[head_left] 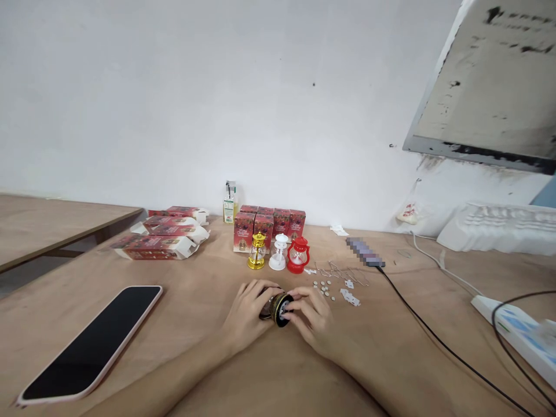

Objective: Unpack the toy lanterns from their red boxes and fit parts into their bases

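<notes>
My left hand [248, 310] is wrapped round a small black and gold lantern [283, 310], lying on its side with the round base turned to the right. At that base is my right hand [313, 315], thumb and fingers bent against its rim and pale underside; any tiny part between the fingertips is hidden. Beyond the hands stand a gold lantern [256, 252], a white lantern [278, 253] and a red lantern [298, 256]. Several button cells [324, 286], white plastic pieces [350, 297] and bent metal wires [339, 271] lie right of them.
Several red boxes [244, 231] stand behind the lanterns, and opened red boxes [152, 247] lie left. A large phone [93, 341] rests at front left. Rightward are a pixelated device [365, 252] on a black cable, a power strip [521, 330] and a white foam-like block [499, 229].
</notes>
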A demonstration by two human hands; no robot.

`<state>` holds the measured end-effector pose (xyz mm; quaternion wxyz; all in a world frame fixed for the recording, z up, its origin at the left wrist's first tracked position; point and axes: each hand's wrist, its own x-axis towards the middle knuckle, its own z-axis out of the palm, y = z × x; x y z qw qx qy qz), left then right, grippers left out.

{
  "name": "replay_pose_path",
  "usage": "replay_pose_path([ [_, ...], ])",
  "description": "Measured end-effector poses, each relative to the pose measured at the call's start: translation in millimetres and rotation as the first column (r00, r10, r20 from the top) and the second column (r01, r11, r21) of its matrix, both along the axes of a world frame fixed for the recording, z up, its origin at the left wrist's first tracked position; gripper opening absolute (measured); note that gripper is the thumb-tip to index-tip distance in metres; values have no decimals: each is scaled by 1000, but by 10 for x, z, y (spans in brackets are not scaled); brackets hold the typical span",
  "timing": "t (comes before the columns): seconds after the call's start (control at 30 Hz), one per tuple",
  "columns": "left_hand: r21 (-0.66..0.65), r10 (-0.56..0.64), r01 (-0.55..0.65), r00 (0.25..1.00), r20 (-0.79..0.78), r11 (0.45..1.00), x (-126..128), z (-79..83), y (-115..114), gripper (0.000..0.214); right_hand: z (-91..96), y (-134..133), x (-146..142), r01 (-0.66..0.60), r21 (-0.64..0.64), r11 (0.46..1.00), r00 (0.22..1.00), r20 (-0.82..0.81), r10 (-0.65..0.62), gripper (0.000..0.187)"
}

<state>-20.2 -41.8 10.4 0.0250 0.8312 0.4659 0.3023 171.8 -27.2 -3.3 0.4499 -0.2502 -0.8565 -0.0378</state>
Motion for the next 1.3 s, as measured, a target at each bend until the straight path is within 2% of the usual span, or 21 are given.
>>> replay_pose_path([
  [0.27,36,0,1,999,-36,999,-15,-17,3,31,16,7,19,0,73,997,1000,29,-2,14],
  [0.57,36,17,-14,996,-85,999,-2,-16,-36,38,87,-23,-11,-5,294,956,992,121,-32,16],
  [0.83,21,39,-37,995,-93,999,25,12,-57,39,41,-19,-31,17,316,949,993,106,-53,18],
  [1.07,-36,73,-73,997,8,997,51,33,-54,34,11,-7,-42,71,325,943,996,30,-85,19],
  [1.3,-29,67,-66,996,64,997,41,-2,-38,32,47,-21,-57,55,281,958,998,-22,-50,20],
])
